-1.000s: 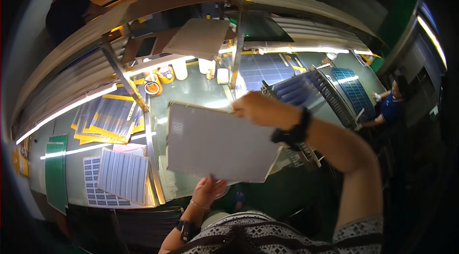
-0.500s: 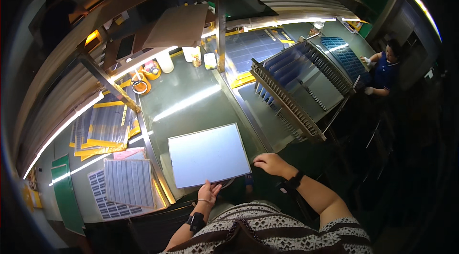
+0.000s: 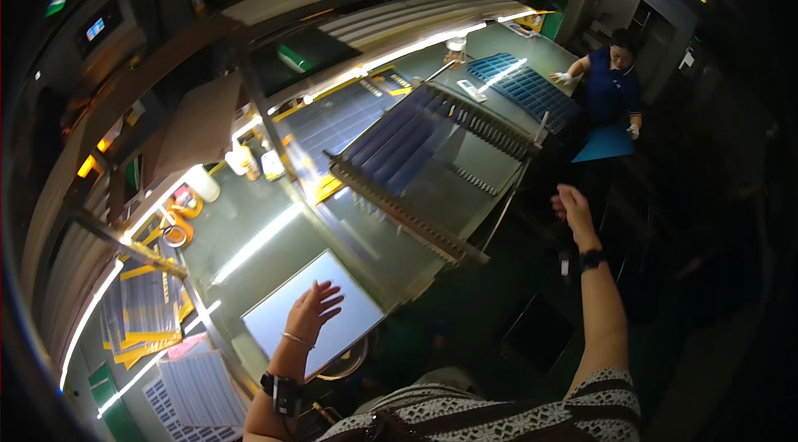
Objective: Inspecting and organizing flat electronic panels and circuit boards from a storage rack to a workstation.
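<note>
My left hand (image 3: 316,309) hovers over a bright white rectangular light panel (image 3: 356,327), with its fingers apart and nothing in them. Whether the hand touches the panel is hard to tell. The panel lies at the near edge of the green bench top. My right hand (image 3: 572,211) is held out to the right, away from the bench, its fingers loosely parted and holding nothing. Between the hands and beyond them stands a slotted rack (image 3: 407,213) with several dark sheets (image 3: 395,151) upright in its left part.
A co-worker (image 3: 611,84) in dark blue with white gloves stands at the far right beside a blue sheet (image 3: 605,145). Tape rolls (image 3: 177,232), yellow-edged sheets (image 3: 150,301) and striped sheets (image 3: 195,388) lie at left. A shelf post (image 3: 258,109) rises behind the bench.
The view has swung right. My left hand has come from the panel's near edge to above it. My right hand has reached outward to the right and its fingers have loosened.
</note>
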The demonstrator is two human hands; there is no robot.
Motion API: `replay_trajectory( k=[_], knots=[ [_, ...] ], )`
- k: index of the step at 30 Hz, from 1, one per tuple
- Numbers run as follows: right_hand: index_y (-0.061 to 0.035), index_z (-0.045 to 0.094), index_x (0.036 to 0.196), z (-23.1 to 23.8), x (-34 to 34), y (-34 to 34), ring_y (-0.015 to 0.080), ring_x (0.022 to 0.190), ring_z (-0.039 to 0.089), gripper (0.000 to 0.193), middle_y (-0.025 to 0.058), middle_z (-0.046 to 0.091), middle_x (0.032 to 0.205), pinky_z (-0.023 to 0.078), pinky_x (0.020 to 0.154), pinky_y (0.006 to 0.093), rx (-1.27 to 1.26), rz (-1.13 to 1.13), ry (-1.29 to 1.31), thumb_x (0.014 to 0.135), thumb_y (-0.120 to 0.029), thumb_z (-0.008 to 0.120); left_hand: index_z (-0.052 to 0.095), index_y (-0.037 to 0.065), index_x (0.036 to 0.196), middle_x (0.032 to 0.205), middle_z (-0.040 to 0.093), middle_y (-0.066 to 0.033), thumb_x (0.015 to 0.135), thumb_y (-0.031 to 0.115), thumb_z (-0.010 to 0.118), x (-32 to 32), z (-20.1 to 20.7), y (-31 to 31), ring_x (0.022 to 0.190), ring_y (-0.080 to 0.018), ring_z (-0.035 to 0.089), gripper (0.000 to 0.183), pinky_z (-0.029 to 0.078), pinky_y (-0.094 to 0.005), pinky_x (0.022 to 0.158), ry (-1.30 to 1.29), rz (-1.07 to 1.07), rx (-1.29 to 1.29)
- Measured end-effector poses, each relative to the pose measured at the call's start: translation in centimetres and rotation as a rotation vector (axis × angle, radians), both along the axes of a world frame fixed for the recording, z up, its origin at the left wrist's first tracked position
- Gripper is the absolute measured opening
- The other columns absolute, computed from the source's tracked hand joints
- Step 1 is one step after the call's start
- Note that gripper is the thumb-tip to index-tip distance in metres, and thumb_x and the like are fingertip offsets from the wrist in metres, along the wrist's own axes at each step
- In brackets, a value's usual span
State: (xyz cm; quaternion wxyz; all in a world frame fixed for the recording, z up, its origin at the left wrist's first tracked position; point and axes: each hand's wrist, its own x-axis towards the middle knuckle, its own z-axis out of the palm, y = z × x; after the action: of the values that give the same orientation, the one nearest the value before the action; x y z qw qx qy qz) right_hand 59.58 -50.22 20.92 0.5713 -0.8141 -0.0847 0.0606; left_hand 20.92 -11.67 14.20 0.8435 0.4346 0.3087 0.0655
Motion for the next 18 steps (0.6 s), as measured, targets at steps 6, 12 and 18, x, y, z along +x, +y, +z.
replay_trajectory(
  k=[6, 12, 18],
  knots=[
    [0.0021, 0.048, 0.118, 0.7, 16.2, 4.1, 0.0273, 0.100, 0.056, 0.046, 0.0195, 0.055, 0.110, 0.045, 0.082, 0.0314, -0.434, 0.336, -0.524, 0.083, -0.028, 0.056, 0.027, 0.000, 0.132, 0.134, 0.033, -0.0147, 0.082, 0.058, 0.045, 13.4, 0.8, -4.2, 0.129, -0.0291, 0.024, 0.080, 0.028, -0.0497, 0.098, 0.138, 0.162, -0.061],
    [-0.0022, 0.047, 0.118, -3.7, 20.2, 10.8, 0.0340, 0.110, 0.046, 0.060, 0.0215, 0.051, 0.114, 0.035, 0.095, 0.0377, -0.645, 0.344, -0.265, 0.070, -0.032, 0.065, 0.053, 0.017, 0.094, 0.087, 0.049, 0.0020, 0.081, 0.055, 0.051, 20.3, 1.9, -5.2, 0.088, -0.0173, 0.045, 0.041, 0.036, -0.0464, 0.077, 0.066, 0.443, -0.174],
    [-0.0063, 0.052, 0.112, -3.3, 17.9, 10.4, 0.0280, 0.106, 0.051, 0.056, 0.0136, 0.053, 0.114, 0.041, 0.087, 0.0350, -0.548, 0.174, -0.116, 0.064, -0.028, 0.070, 0.051, 0.018, 0.107, 0.107, 0.050, 0.0073, 0.081, 0.056, 0.049, 22.0, 3.0, -6.4, 0.100, -0.0147, 0.044, 0.046, 0.033, -0.0444, 0.082, 0.218, 0.573, 0.125]
  ],
)
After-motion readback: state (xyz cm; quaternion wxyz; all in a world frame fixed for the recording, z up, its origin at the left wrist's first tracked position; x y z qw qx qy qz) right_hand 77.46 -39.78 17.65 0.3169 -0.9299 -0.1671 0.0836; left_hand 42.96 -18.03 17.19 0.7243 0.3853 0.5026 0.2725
